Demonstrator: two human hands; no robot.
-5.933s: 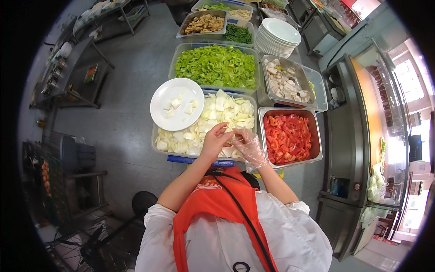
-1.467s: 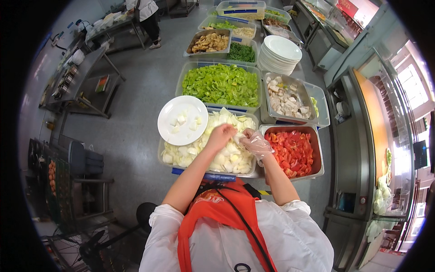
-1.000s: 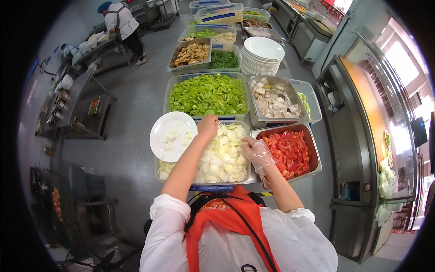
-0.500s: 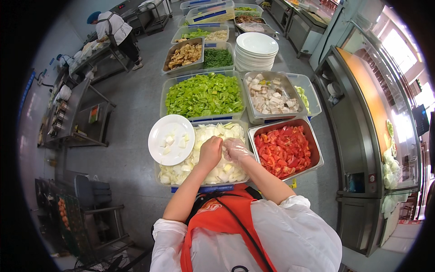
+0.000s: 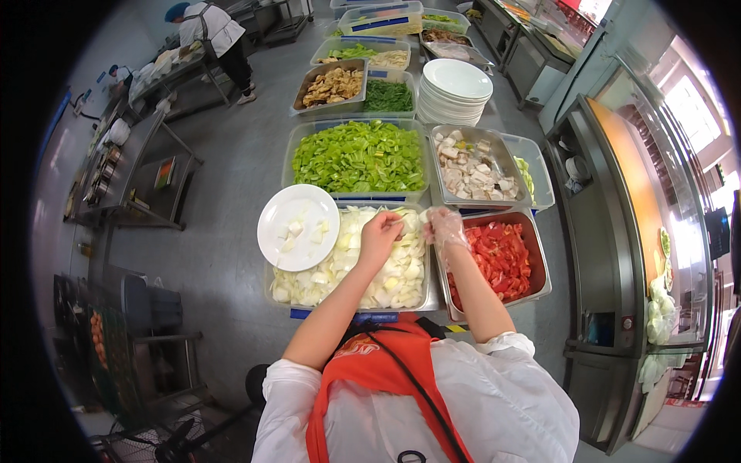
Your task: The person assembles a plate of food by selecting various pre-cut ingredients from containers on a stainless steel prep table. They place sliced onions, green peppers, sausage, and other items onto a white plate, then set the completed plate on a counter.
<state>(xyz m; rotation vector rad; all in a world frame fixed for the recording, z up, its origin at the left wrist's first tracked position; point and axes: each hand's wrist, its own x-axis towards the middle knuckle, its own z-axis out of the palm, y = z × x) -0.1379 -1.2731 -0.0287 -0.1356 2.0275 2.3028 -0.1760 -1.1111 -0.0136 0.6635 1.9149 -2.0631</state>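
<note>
Left hand (image 5: pixel 384 229) curled, gloved right hand (image 5: pixel 446 227) bunched, both at the far right of the clear tub (image 5: pixel 378 317); whether either grips anything, I cannot tell. The chopped onion (image 5: pixel 386 284) inside looks light, crisp and slippery, best pinched edgewise.

You get bright, even light over the chopped onions (image 5: pixel 394 282), and glints on your gloved right hand (image 5: pixel 446 230). The window (image 5: pixel 689 113) to your right glares white; the lower left looks dim, perhaps slightly blurred. Straight edges bow toward the black rim.
</note>
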